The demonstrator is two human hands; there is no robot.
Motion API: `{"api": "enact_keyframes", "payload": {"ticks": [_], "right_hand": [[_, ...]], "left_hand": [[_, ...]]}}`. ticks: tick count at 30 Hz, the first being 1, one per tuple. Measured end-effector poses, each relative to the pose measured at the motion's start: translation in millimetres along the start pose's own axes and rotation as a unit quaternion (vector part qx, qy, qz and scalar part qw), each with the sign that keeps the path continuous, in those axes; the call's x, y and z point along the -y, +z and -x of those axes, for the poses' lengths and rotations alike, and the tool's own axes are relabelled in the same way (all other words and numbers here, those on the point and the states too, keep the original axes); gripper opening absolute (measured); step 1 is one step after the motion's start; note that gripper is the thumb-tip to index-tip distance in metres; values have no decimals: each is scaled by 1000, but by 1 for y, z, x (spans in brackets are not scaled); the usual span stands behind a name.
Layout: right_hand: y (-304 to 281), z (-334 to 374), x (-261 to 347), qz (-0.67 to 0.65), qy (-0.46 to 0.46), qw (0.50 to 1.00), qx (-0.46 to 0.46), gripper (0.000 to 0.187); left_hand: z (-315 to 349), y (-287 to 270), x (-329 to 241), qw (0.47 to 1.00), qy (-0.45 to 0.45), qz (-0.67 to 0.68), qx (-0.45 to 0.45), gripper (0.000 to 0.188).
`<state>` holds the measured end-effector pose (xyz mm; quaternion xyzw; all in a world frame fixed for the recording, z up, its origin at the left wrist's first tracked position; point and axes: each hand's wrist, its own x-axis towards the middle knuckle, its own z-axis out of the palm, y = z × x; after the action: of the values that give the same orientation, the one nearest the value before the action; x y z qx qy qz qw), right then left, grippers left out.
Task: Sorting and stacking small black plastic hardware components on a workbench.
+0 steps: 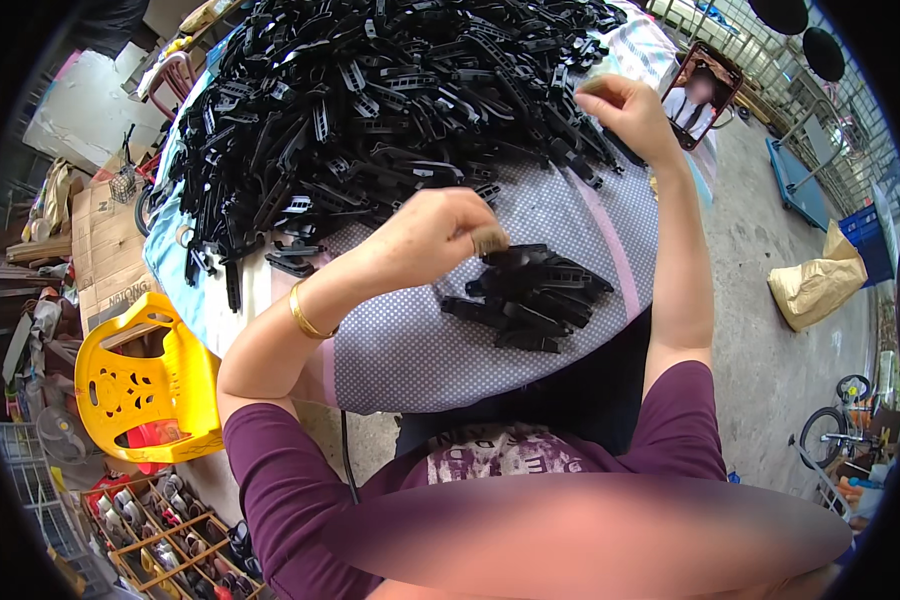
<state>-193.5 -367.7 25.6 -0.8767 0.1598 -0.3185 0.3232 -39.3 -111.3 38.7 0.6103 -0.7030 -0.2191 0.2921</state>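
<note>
A big heap of black plastic strip-like parts (370,120) covers the far side of the table. A small pile of the same parts (535,295) lies nearer to me. My left hand (435,235) hovers at the left edge of this small pile, fingers curled together, with a tan wrap around one fingertip. Whether it grips a part cannot be made out. At the right edge of the big heap is my right hand (630,112), thumb and fingers bent toward each other in a pinch. Anything between them is too small to tell.
A patterned cloth (400,370) covers the table. A phone (702,95) stands upright at its right edge. To the left is a yellow plastic chair (195,380), above a shoe rack (160,540). On the floor at right are a tan sack (820,280) and a blue trolley (798,185).
</note>
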Motion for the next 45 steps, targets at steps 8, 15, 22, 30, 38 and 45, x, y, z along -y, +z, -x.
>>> {"api": "enact_keyframes", "payload": {"ticks": [8, 15, 22, 30, 38, 45], "right_hand": [[73, 13, 51, 101, -188, 974, 80, 27], [93, 18, 58, 229, -216, 949, 20, 22], [87, 20, 61, 307, -187, 931, 54, 17], [75, 22, 67, 336, -147, 925, 105, 16], [84, 16, 82, 53, -188, 978, 74, 21], [90, -17, 64, 142, -207, 968, 20, 31]], "left_hand": [[-1, 25, 13, 922, -70, -370, -88, 19], [10, 24, 6, 953, -7, -266, -146, 24], [4, 14, 4, 961, -147, 170, -163, 45], [8, -32, 19, 872, -115, 358, -313, 62], [13, -46, 27, 887, -121, 306, -322, 56], [17, -32, 10, 946, -133, 251, -157, 75]]}}
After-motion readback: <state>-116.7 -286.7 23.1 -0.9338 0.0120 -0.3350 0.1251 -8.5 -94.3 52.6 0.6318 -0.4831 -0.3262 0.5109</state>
